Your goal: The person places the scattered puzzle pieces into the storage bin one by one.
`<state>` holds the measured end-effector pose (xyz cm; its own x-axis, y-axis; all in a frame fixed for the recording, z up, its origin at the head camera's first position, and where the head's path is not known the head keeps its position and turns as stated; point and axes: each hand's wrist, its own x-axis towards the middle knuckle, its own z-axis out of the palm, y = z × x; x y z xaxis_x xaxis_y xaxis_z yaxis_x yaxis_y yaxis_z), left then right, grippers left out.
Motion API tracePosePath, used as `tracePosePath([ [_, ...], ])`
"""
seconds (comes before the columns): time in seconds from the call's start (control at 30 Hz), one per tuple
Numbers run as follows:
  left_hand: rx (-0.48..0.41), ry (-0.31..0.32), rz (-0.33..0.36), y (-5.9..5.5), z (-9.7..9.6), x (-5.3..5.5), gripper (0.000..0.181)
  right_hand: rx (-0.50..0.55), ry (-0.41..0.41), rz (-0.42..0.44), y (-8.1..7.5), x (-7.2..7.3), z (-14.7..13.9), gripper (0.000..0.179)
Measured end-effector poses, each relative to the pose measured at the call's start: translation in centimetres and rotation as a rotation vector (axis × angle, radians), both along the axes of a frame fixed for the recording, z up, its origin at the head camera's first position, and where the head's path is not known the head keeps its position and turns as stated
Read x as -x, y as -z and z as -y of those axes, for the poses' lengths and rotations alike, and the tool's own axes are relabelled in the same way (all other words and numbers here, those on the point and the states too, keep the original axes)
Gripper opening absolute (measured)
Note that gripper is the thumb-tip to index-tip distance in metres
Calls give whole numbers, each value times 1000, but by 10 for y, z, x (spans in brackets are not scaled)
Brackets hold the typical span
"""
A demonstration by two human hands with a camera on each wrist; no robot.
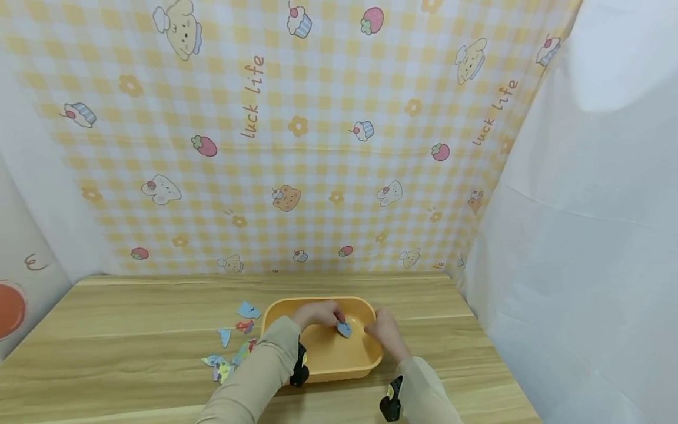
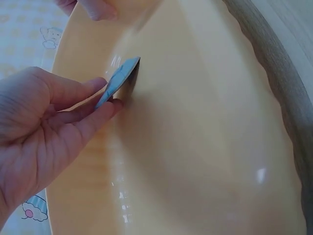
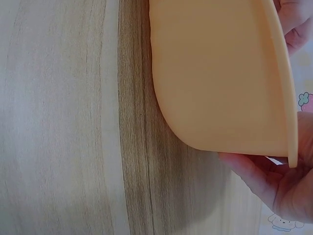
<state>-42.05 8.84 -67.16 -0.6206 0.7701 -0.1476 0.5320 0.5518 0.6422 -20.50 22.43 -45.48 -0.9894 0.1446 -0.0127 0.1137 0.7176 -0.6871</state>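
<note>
An orange-yellow plastic basin (image 1: 339, 356) sits on the wooden table. Over its inside, my left hand (image 1: 319, 313) pinches a small flat light-blue piece (image 2: 120, 80) between thumb and fingers, with the piece tilted close above the basin floor. At the basin's right end, my right hand (image 1: 385, 331) grips the rim; in the right wrist view its fingers (image 3: 244, 169) lie along the outside of the wall. Several flat, irregular coloured pieces lie left of the basin, among them a blue one (image 1: 248, 310), a red one (image 1: 245, 326) and a yellow one (image 1: 223, 372).
The wooden table (image 1: 132, 335) extends to both sides of the basin. Behind it hangs a yellow checked cloth (image 1: 318, 165) with cartoon prints, and a white sheet (image 1: 577, 253) stands along the right side. Black wrist cameras are strapped at both sleeves.
</note>
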Motion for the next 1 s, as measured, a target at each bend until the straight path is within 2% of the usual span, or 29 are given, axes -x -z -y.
tracePosePath([
  [0.07, -9, 18, 5, -43, 7, -27, 21, -15, 0, -4, -1, -1, 1, 13],
  [0.17, 6, 33, -4, -120, 20, -78, 21, -18, 6, 18, -1, -1, 2, 14],
  [0.2, 5, 34, 0, -121, 19, -77, 17, -18, 9, 29, -1, -1, 2, 14],
  [0.23, 1, 30, 46, -109, 16, -70, 14, -15, 10, 36, -2, -1, 3, 15],
  [0.3, 23, -6, 82, -115, 13, -76, 11, -8, 11, 44, -2, 0, 3, 15],
  [0.37, 18, -6, 80, -117, 12, -78, 11, -15, 14, 41, -1, 1, 2, 15],
  [0.4, 15, -11, 97, -120, 12, -80, 13, -17, 14, 38, -1, 1, 2, 15],
  [0.43, 6, -15, 141, -106, 10, -70, 19, -23, 14, 33, -1, 2, 2, 15],
  [0.47, 0, 4, 133, -110, 11, -72, 26, -29, 13, 30, -1, 2, 2, 15],
  [0.53, 1, 4, 140, -130, 14, -84, 37, -38, 11, 27, 0, 3, 2, 14],
  [0.7, 1, -48, 224, -212, 19, -141, 41, -15, 7, 26, 2, 3, 1, 11],
  [0.73, 2, -51, 229, -222, 20, -149, 43, -13, 3, 21, 2, 3, 1, 11],
  [0.77, -1, -51, 237, -231, 21, -155, 45, -9, 5, 19, 3, 3, 0, 11],
  [0.83, 6, -47, 238, -241, 22, -164, 46, -6, 7, 13, 3, 3, 0, 11],
  [0.9, 25, -42, 221, -248, 23, -169, 48, -7, 13, 12, 3, 4, 0, 13],
  [1.0, 50, -29, 198, -250, 24, -171, 48, -13, 24, 23, 3, 4, 0, 15],
])
